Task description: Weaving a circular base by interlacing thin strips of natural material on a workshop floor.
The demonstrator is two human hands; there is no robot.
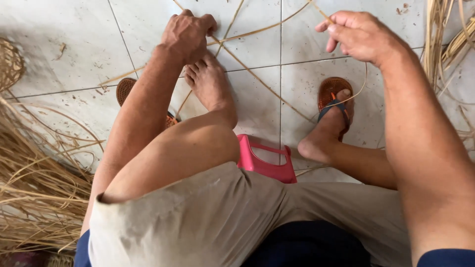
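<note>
My left hand is clenched over a thin tan rattan strip, just above the toes of my bare left foot. My right hand pinches another part of the same kind of strip between thumb and fingers at the top right. Several long strips cross on the white tiled floor between the two hands. One thin strand curves down from my right hand past my right foot in a brown sandal.
I sit on a low pink plastic stool. A heap of loose dry strips lies at the left, with a woven basket edge above it. More strips pile at the top right. A second brown sandal lies under my left arm.
</note>
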